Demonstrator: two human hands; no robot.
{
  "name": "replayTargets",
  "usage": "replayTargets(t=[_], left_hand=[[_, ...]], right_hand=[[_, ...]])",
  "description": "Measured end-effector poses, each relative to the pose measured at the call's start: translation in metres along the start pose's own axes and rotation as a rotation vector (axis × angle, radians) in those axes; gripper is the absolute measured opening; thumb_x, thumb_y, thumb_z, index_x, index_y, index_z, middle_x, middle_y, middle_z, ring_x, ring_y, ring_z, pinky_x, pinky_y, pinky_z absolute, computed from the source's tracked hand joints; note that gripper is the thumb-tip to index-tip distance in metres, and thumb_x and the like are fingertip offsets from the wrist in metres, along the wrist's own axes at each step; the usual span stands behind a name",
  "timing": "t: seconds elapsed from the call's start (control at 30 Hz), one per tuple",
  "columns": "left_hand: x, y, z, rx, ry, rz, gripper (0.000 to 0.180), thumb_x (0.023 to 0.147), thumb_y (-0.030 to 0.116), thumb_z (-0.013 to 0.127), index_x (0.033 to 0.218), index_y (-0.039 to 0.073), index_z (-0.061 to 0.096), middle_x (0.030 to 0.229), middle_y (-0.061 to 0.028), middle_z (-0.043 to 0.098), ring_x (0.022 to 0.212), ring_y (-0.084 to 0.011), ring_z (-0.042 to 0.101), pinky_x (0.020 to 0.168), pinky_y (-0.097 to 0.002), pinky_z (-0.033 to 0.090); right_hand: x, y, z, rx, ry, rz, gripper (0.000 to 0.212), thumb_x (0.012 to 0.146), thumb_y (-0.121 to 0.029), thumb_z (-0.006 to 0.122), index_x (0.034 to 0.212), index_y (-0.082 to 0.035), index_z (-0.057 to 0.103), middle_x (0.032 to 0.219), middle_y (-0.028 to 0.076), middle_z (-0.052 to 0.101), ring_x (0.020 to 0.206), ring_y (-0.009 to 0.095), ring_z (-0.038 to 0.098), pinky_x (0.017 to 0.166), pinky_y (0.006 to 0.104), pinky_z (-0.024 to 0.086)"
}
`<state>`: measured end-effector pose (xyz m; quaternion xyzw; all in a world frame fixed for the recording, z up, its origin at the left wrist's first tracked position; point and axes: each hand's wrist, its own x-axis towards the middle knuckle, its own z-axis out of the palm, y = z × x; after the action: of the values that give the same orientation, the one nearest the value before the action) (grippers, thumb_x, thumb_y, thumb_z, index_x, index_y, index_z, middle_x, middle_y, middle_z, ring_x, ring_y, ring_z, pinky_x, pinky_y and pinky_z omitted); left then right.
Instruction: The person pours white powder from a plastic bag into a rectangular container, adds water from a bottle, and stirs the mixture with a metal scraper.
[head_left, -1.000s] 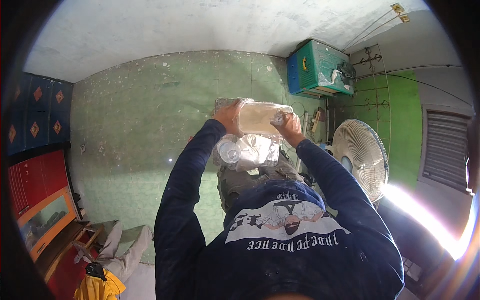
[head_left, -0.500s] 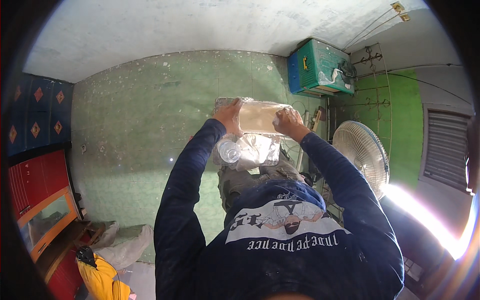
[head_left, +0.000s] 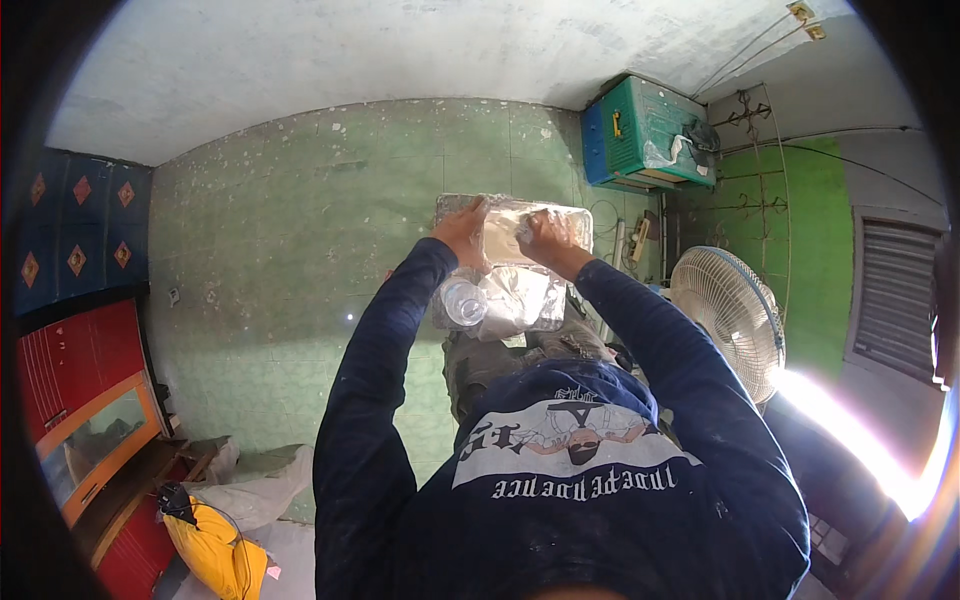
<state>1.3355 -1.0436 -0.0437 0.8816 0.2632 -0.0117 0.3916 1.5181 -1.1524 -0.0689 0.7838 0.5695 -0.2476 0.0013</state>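
In front of me is a shiny rectangular tray-like box (head_left: 574, 220) with a pale, glossy surface. My left hand (head_left: 463, 235) grips its left part, the thumb side lying on the pale area. Over the middle of that surface my right hand (head_left: 553, 242) is closed around a small whitish wad, whose kind I cannot make out. Nearer to my body, a clear plastic cup (head_left: 463, 302) stands beside a crumpled pale, shiny sheet (head_left: 514, 298), both on a second shiny surface above my lap.
To my right stands a round white fan (head_left: 722, 310), with a bright glare below it. A green and blue cabinet (head_left: 650, 135) is beyond, at the far right. Green tiles (head_left: 290, 240) spread ahead and left. Red furniture (head_left: 85, 360) and a yellow cloth item (head_left: 215, 555) lie at left.
My right hand has slid left across the pale surface, from near its right end to its middle, carrying the whitish wad. My left hand keeps its hold.
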Motion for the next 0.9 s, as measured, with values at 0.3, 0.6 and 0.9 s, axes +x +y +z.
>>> replayTargets(t=[0.3, 0.6, 0.9], left_hand=[[0.0, 0.0, 0.001, -0.004, 0.014, -0.001, 0.12, 0.04, 0.028, 0.088, 0.137, -0.005, 0.026, 0.144, -0.0253, 0.027, 0.126, -0.0376, 0.039, 0.104, -0.0382, 0.037], [0.0, 0.004, -0.003, -0.01, -0.008, -0.014, 0.121, 0.04, 0.028, 0.089, 0.137, -0.006, 0.025, 0.144, -0.0256, 0.027, 0.127, -0.0369, 0.038, 0.105, -0.0376, 0.037], [0.001, 0.001, -0.001, 0.005, -0.032, -0.005, 0.125, 0.04, 0.03, 0.089, 0.138, -0.007, 0.023, 0.145, -0.0273, 0.024, 0.132, -0.0357, 0.032, 0.108, -0.0361, 0.032]], right_hand=[[-0.011, -0.023, -0.041, -0.059, -0.264, -0.087, 0.046, 0.088, -0.039, 0.043, 0.123, -0.009, 0.049, 0.131, 0.021, 0.042, 0.127, 0.04, 0.034, 0.107, 0.052, 0.024], [-0.02, -0.006, -0.026, 0.079, -0.242, 0.137, 0.051, 0.089, -0.039, 0.04, 0.131, -0.009, 0.041, 0.142, 0.022, 0.028, 0.134, 0.043, 0.022, 0.11, 0.0532, 0.016], [0.001, -0.025, -0.033, 0.025, -0.116, -0.009, 0.045, 0.089, -0.037, 0.042, 0.127, -0.012, 0.044, 0.13, 0.019, 0.041, 0.131, 0.04, 0.029, 0.107, 0.0563, 0.019]])
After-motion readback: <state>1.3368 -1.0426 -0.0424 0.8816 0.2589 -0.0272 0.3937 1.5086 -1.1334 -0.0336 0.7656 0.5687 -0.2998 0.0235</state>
